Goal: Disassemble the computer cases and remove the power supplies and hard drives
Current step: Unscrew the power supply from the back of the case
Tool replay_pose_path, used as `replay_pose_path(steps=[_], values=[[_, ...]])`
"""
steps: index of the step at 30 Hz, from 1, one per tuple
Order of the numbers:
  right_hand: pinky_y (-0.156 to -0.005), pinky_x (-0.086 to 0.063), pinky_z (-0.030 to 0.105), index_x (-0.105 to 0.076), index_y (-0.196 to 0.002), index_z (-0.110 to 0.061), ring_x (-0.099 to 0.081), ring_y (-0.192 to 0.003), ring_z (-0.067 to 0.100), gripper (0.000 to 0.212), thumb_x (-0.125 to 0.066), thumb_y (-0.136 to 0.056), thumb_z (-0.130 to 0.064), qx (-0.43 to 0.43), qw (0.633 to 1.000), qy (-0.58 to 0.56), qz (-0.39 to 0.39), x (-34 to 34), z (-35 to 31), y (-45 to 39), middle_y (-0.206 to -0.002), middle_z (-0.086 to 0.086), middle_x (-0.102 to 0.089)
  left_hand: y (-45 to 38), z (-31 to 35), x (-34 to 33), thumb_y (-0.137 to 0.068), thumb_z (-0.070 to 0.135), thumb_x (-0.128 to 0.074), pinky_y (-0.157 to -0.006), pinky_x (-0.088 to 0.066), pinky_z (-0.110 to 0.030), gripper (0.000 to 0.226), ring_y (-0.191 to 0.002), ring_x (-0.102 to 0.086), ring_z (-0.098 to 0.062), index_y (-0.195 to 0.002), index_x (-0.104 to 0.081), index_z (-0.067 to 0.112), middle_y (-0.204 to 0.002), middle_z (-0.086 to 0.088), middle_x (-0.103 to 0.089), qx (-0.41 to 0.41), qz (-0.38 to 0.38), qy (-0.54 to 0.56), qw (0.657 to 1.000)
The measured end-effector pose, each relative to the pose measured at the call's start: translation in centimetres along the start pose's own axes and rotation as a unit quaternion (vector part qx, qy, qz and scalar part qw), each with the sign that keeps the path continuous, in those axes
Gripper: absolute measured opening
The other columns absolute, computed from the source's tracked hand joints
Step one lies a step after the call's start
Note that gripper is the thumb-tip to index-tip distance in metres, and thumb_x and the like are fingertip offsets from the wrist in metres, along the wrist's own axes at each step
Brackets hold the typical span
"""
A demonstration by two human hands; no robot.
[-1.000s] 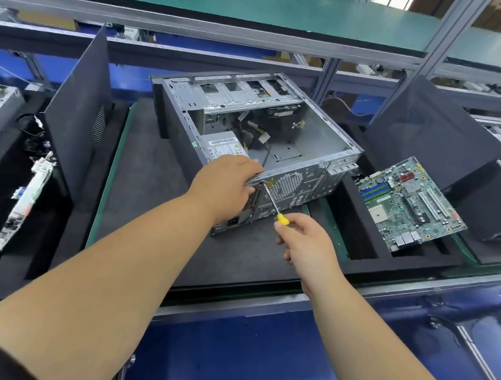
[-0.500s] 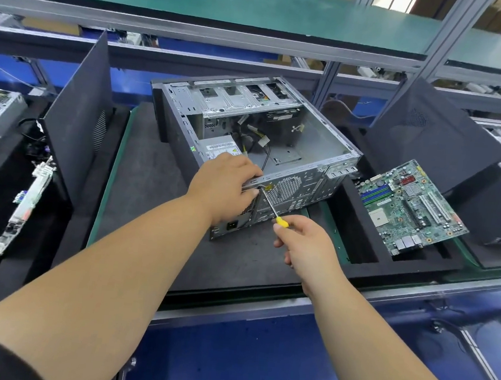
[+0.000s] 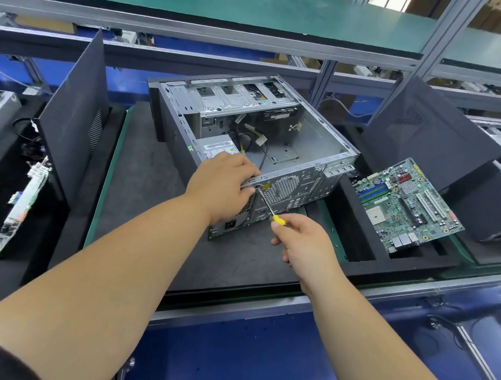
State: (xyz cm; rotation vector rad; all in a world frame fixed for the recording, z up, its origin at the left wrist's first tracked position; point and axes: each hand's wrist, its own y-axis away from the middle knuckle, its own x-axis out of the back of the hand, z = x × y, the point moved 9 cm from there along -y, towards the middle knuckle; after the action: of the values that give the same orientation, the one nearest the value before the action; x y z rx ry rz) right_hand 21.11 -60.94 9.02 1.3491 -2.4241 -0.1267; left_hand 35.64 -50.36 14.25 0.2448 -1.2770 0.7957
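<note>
Two bare hands work at the rear panel of an open computer case [image 3: 247, 147] lying on its side on a dark foam mat [image 3: 139, 198]. The left hand [image 3: 222, 187] curls over the case's near top edge, gripping it steady. Just below and to the right of it, the right hand [image 3: 302, 243] holds a yellow-handled screwdriver [image 3: 267, 206], its tip set against the rear panel close to the left fingertips. Compared with a second ago, both hands and the tool sit almost where they were; only the viewpoint has shifted slightly. That suggests a screw is still being turned, probably one securing the power supply [image 3: 216, 150], which remains inside the case directly beyond the left hand. Loose cables [image 3: 253, 141] lie further inside. A removed motherboard [image 3: 405, 203] rests well to the right of the right hand.
</note>
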Motion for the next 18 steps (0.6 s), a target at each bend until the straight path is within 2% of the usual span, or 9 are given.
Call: replay_pose_path(steps=[2, 5, 7, 10, 14, 18], values=[[-0.045, -0.037, 0.021, -0.069, -0.091, -0.028, -0.044, -0.042, 0.006, 0.010, -0.060, -0.095, -0.029, -0.006, 1.000, 0.002, 0.009, 0.0, -0.1, -0.1, -0.063, -0.008, -0.065, 0.0, 0.0, 0.0, -0.094, 0.036, -0.057, -0.099, -0.038, -0.038, 0.033, -0.117, -0.044, -0.020, -0.126, -0.060, 0.030, -0.128, 0.013, -0.055, 0.000, -0.001, 0.000, 1.000], [-0.052, -0.037, 0.028, -0.070, -0.093, -0.019, -0.044, -0.044, 0.009, 0.027, -0.049, -0.099, -0.035, -0.053, 0.998, -0.023, 0.023, 0.0, 0.5, -0.3, -0.061, -0.006, -0.065, 0.0, 0.0, 0.0, -0.094, 0.036, -0.057, -0.100, -0.038, -0.039, 0.033, -0.117, -0.044, -0.019, -0.126, -0.060, 0.030, -0.128, 0.013, -0.055, 0.000, -0.002, 0.002, 1.000], [-0.051, -0.037, 0.026, -0.071, -0.093, -0.015, -0.045, -0.044, 0.007, 0.031, -0.047, -0.101, -0.033, -0.090, 0.995, -0.042, 0.016, -0.2, 1.2, -0.3, -0.059, -0.005, -0.064, 0.0, -0.1, 0.0, -0.094, 0.035, -0.057, -0.099, -0.038, -0.037, 0.032, -0.116, -0.044, -0.019, -0.126, -0.060, 0.030, -0.127, 0.013, -0.056, -0.001, 0.002, 0.006, 1.000], [-0.050, -0.040, 0.022, -0.072, -0.088, -0.011, -0.049, -0.046, 0.007, 0.028, -0.054, -0.101, -0.029, -0.114, 0.991, -0.072, 0.004, -0.5, 1.6, 0.0, -0.059, -0.002, -0.064, 0.0, -0.1, 0.0, -0.094, 0.034, -0.058, -0.097, -0.038, -0.036, 0.032, -0.116, -0.044, -0.019, -0.125, -0.061, 0.029, -0.126, 0.012, -0.056, -0.003, 0.004, 0.007, 1.000], [-0.048, -0.045, 0.020, -0.067, -0.088, -0.014, -0.054, -0.047, 0.005, 0.013, -0.069, -0.093, -0.026, -0.048, 0.998, -0.044, 0.025, 0.2, 0.6, -0.1, -0.073, 0.001, -0.062, 0.0, -0.2, -0.1, -0.094, 0.034, -0.059, -0.097, -0.039, -0.036, 0.033, -0.117, -0.044, -0.019, -0.126, -0.061, 0.028, -0.127, 0.012, -0.056, -0.001, 0.005, 0.008, 1.000], [-0.047, -0.044, 0.018, -0.063, -0.094, -0.016, -0.054, -0.045, 0.002, 0.014, -0.073, -0.088, -0.023, -0.012, 0.999, -0.009, 0.037, 0.4, -0.1, -0.2, -0.076, -0.002, -0.059, 0.0, -0.1, 0.0, -0.094, 0.034, -0.059, -0.097, -0.039, -0.036, 0.033, -0.117, -0.044, -0.019, -0.126, -0.060, 0.028, -0.127, 0.011, -0.056, -0.003, 0.004, 0.008, 1.000]])
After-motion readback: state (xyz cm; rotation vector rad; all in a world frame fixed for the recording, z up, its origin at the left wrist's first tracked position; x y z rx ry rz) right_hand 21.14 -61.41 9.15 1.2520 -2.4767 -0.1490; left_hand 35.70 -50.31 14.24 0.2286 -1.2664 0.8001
